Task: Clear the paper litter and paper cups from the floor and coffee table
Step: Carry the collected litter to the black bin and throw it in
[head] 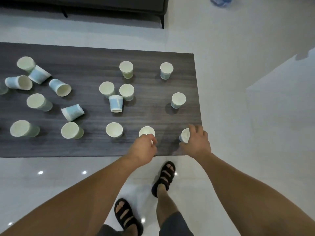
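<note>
Several paper cups, blue and green patterned, stand or lie on the dark wood coffee table (95, 149). My left hand (143, 149) curls its fingers around an upright cup (146, 131) near the table's front edge. My right hand (197, 142) wraps spread fingers around another upright cup (185, 134) at the front right corner. Further upright cups stand at the middle (126, 68) and right (178, 99). A few tipped cups (115, 103) lie among them, more at the left (72, 112).
A dark sofa base with a leg (162, 21) runs along the top. Glossy white floor tiles (238, 82) surround the table. A bluish object (220, 1) sits on the floor at the top right. My sandalled feet (164, 178) stand just before the table edge.
</note>
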The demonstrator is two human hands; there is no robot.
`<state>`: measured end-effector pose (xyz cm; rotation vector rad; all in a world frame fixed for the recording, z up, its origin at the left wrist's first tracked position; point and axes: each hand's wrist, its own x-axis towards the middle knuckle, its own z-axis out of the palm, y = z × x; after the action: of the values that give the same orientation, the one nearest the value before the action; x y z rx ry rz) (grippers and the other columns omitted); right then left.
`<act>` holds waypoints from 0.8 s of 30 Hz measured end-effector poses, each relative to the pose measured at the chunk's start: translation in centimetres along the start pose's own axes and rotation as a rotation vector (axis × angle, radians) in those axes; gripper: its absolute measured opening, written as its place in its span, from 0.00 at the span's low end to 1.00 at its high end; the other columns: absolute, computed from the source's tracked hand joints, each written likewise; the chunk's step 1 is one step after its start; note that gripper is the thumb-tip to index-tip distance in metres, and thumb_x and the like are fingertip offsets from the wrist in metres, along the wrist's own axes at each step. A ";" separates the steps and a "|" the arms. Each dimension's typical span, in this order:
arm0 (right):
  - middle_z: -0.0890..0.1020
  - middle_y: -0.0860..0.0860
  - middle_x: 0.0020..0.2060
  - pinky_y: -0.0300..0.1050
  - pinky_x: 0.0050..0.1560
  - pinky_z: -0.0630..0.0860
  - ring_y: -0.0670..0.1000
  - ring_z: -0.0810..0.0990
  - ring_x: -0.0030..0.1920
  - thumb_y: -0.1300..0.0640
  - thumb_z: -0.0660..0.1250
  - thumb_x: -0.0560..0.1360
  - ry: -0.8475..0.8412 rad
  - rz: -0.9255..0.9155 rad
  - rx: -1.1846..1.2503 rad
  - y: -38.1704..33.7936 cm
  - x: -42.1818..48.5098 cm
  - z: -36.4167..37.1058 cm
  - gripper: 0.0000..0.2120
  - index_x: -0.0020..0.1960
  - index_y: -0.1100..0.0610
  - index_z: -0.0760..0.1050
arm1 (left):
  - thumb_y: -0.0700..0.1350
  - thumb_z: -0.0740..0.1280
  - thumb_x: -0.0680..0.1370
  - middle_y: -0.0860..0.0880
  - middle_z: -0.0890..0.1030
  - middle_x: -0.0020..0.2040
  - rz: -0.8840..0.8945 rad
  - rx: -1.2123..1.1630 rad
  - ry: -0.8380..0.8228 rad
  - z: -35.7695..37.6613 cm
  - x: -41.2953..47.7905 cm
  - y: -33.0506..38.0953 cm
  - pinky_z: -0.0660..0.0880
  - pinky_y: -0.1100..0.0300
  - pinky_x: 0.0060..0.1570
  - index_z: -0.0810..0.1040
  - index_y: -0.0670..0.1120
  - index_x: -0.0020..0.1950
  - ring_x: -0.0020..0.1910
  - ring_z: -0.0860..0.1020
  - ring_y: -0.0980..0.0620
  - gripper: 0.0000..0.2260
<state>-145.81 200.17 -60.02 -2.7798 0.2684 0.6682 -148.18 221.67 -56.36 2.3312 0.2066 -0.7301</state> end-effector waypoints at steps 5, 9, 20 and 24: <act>0.53 0.51 0.74 0.56 0.65 0.70 0.60 0.59 0.72 0.46 0.73 0.70 -0.136 -0.018 0.002 1.9 4.9 3.3 0.42 0.76 0.46 0.53 | 0.40 0.62 0.75 0.47 0.78 0.50 0.024 0.035 0.008 2.1 6.1 1.9 0.69 0.64 0.42 0.78 0.48 0.53 0.42 0.74 0.52 0.09; 0.59 0.52 0.72 0.52 0.62 0.72 0.58 0.64 0.69 0.50 0.71 0.73 -0.189 -0.055 -0.011 2.7 6.0 4.3 0.36 0.75 0.46 0.56 | 0.43 0.62 0.76 0.48 0.81 0.53 0.004 0.137 0.000 2.7 8.8 3.2 0.65 0.65 0.42 0.78 0.50 0.56 0.47 0.77 0.50 0.11; 0.67 0.52 0.65 0.50 0.56 0.75 0.56 0.70 0.60 0.51 0.71 0.71 -0.022 -0.092 0.062 0.9 -1.9 -6.5 0.30 0.70 0.50 0.64 | 0.41 0.62 0.77 0.44 0.77 0.59 0.160 0.215 -0.075 -3.0 4.8 8.5 0.73 0.59 0.50 0.77 0.46 0.59 0.53 0.77 0.46 0.12; 0.67 0.52 0.65 0.50 0.53 0.74 0.57 0.71 0.59 0.49 0.71 0.71 0.081 -0.043 0.107 0.6 -9.2 -10.2 0.31 0.71 0.52 0.63 | 0.42 0.61 0.78 0.44 0.76 0.61 0.291 0.307 -0.104 -5.7 -0.3 10.6 0.73 0.58 0.52 0.76 0.46 0.60 0.55 0.76 0.45 0.12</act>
<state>-149.74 197.60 -47.17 -2.7053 0.2516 0.5162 -142.38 217.32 -46.77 2.5261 -0.3067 -0.7749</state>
